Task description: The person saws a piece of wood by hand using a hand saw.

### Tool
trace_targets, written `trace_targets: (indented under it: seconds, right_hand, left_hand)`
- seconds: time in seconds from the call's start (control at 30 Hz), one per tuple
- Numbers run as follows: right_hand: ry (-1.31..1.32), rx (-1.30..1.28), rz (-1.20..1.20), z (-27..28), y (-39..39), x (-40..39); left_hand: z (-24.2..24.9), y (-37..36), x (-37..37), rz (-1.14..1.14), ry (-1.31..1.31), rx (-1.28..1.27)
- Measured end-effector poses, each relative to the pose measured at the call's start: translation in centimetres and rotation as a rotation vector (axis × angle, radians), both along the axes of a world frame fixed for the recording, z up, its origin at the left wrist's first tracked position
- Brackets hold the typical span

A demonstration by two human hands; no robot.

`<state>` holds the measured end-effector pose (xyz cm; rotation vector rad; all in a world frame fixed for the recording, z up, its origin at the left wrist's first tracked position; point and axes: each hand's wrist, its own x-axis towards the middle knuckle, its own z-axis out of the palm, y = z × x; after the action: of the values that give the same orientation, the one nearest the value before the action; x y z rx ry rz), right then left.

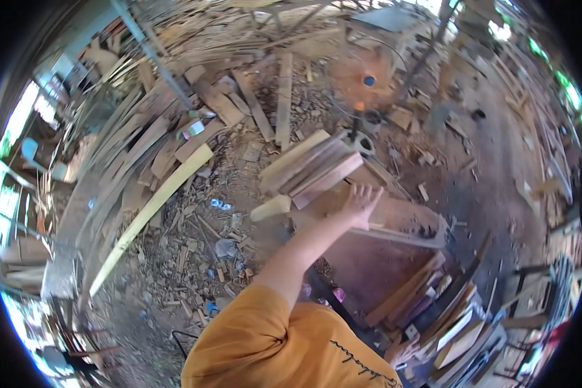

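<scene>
My left hand point(363, 204) is stretched out with its fingers spread, at the near edge of a brown wooden surface point(401, 216). Just beyond it to the left lie several stacked boards point(317, 169), with a pale block point(270, 208) beside them. At the lower right, my right hand point(402, 353) shows only partly, next to a stack of wood pieces point(456, 330); its fingers are too blurred to make out whether they grip anything.
A round fan point(368, 81) stands beyond the boards. Scraps and chips cover the ground point(187, 252). A long pale strip point(152, 216) lies at the left over other planks point(126, 152). A blue-grey post point(152, 52) rises at the upper left.
</scene>
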<state>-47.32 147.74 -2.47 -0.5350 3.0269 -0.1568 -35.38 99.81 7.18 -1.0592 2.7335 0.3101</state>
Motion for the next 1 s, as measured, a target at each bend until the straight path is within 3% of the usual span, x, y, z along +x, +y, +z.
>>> trace_targets:
  seconds: [0.07, 0.17, 0.33, 0.37, 0.43, 0.47, 0.53, 0.6, 0.67, 0.8, 0.93, 1.0]
  right_hand:
    - [0.020, 0.144, -0.021, 2.0, -1.0, 0.4]
    - [0.129, 0.229, 0.117, 3.2, -2.1, -1.8]
    - [-0.336, -0.650, 0.528, 2.9, -12.4, -4.2]
    - [-0.344, -0.639, 0.571, 4.7, -15.7, -2.7]
    - [-0.955, -0.739, 0.306, 9.2, -22.3, 2.1]
    - [-0.968, -0.723, 0.341, 9.8, -24.6, 4.1]
    - [-1.332, -0.725, 0.475, 10.2, -28.3, 7.7]
    - [-1.435, -0.652, 0.494, 7.5, -30.9, 9.6]
    - [-1.795, -0.853, 0.429, 7.3, -33.0, 13.9]
    - [-1.846, -0.737, 0.475, 7.5, -36.9, 19.3]
    - [-1.869, -0.653, 0.492, 7.1, -39.5, 23.0]
    - [-2.029, -0.626, 0.446, 6.3, -40.8, 24.1]
  left_hand:
    - [-1.1, 1.4, 0.9, 0.106, 0.184, 0.022]
    - [-1.1, 4.1, 3.0, 0.071, 0.297, 0.075]
    - [0.3, 8.7, 7.5, -0.050, 0.370, 0.288]
    - [0.2, 9.5, 8.5, -0.008, 0.384, 0.283]
    - [0.3, 10.6, 10.8, 0.093, 0.462, 0.587]
    - [1.0, 10.6, 12.6, 0.128, 0.475, 0.576]
    - [2.0, 10.6, 16.2, 0.206, 0.571, 0.819]
    - [0.4, 10.4, 18.5, 0.327, 0.645, 0.759]
    - [0.9, 9.3, 22.4, 0.349, 0.657, 0.775]
    - [3.1, 8.7, 28.9, 0.438, 0.591, 0.739]
    - [2.9, 8.0, 34.1, 0.417, 0.866, 0.900]
    - [2.1, 7.7, 36.0, 0.387, 1.014, 0.994]
